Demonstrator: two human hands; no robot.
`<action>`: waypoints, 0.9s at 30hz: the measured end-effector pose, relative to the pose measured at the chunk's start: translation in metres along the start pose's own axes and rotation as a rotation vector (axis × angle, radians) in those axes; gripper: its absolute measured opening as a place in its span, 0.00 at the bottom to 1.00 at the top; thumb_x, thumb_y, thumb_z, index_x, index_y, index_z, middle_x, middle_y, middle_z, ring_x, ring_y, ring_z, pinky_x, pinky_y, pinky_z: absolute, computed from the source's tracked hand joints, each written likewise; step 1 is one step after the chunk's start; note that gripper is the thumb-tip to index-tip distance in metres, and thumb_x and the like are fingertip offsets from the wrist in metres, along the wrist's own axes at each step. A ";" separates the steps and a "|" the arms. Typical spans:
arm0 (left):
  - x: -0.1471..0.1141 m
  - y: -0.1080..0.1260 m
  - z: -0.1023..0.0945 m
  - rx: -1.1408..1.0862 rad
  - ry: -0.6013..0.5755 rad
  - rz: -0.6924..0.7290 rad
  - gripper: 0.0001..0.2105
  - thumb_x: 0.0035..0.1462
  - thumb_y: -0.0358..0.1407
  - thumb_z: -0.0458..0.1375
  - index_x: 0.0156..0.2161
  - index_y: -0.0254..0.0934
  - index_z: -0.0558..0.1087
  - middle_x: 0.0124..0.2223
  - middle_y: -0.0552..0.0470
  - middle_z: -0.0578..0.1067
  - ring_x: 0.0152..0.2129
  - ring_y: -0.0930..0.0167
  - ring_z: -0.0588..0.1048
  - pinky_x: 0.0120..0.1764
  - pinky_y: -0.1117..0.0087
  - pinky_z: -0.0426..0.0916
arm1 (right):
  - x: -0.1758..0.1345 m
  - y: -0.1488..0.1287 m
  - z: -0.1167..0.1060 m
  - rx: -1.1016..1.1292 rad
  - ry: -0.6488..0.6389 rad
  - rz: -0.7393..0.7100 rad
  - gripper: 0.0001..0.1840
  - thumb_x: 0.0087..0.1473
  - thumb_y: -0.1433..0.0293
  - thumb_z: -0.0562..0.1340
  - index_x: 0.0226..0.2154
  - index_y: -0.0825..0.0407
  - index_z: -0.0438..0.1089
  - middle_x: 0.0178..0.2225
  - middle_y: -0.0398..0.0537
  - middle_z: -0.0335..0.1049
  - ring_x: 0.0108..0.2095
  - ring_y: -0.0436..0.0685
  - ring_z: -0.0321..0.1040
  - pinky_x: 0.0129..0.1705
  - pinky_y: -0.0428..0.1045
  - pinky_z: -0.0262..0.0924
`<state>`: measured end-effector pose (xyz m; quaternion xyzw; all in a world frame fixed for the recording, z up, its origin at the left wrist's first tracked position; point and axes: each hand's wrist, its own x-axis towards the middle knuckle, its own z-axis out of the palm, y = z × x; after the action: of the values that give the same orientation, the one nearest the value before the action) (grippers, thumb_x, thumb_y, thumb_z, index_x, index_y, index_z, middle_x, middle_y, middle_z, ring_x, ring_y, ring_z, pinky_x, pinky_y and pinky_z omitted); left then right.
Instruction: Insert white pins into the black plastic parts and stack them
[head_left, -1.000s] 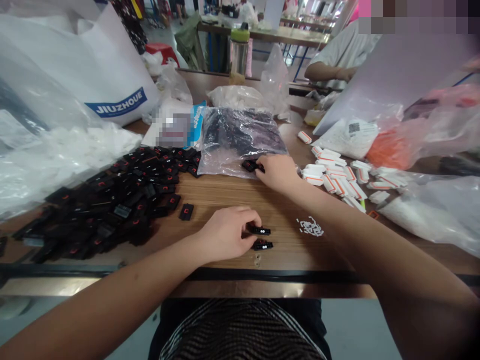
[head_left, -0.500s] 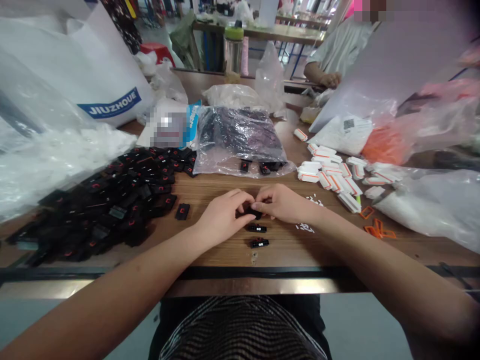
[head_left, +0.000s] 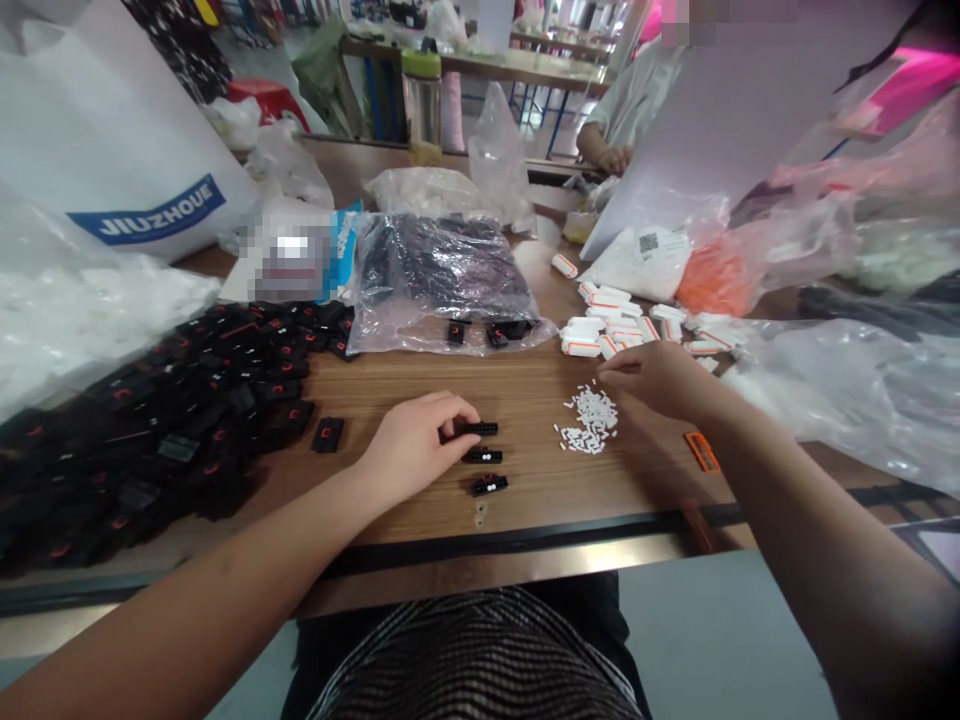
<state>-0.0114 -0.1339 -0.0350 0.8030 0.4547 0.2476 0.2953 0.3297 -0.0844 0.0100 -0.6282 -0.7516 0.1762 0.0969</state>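
Broadly, from largest item to smallest, all placed against the small white pile as landmark.

Tabletop (head_left: 420,385): wood-grain, carries everything listed.

Heap of black housings (head_left: 150,400): far left of the pile, loosely spread.

Clear bag of black parts (head_left: 442,275): behind and left of the pile, mouth open towards the person.

White-and-orange pieces (head_left: 622,325): just behind the pile, scattered.

Left hand (head_left: 409,445): left of the pile, fingers pressed onto the end of the top black housing (head_left: 480,429), pinning it flat. Judgement: keep this one steady with its open face up, so an insert can seat squarely.

Right hand (head_left: 656,375): at the pile's right edge, fingers drawn together over it; whether they pinch a piece cannot be told. Judgement: lift a single insert, not a cluster.

Two further black housings (head_left: 484,470): below the pinned one, in a column, white dots showing.

Small white pile (head_left: 589,420): tiny inserts, loose on the wood.
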 end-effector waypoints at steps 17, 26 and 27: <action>-0.002 0.000 0.001 -0.009 0.017 -0.009 0.04 0.56 0.32 0.63 0.38 0.39 0.76 0.28 0.58 0.70 0.25 0.74 0.68 0.32 0.71 0.61 | 0.002 -0.018 0.014 0.026 -0.003 0.014 0.09 0.51 0.63 0.62 0.27 0.51 0.73 0.22 0.44 0.73 0.24 0.53 0.67 0.27 0.48 0.58; -0.003 0.004 0.000 0.001 0.024 -0.016 0.04 0.56 0.32 0.64 0.37 0.39 0.75 0.27 0.59 0.68 0.24 0.74 0.66 0.31 0.70 0.59 | -0.017 -0.121 0.058 0.222 -0.062 -0.478 0.06 0.61 0.68 0.59 0.32 0.50 0.69 0.35 0.47 0.71 0.40 0.56 0.67 0.46 0.53 0.61; -0.003 0.003 -0.001 0.003 0.020 -0.016 0.04 0.56 0.32 0.64 0.37 0.39 0.75 0.27 0.59 0.68 0.24 0.74 0.66 0.31 0.70 0.59 | -0.016 -0.122 0.061 0.200 -0.059 -0.491 0.05 0.61 0.69 0.59 0.32 0.50 0.69 0.35 0.48 0.70 0.40 0.56 0.66 0.46 0.54 0.61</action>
<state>-0.0113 -0.1380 -0.0326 0.7972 0.4646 0.2526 0.2914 0.1998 -0.1265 0.0023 -0.4089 -0.8629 0.2391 0.1764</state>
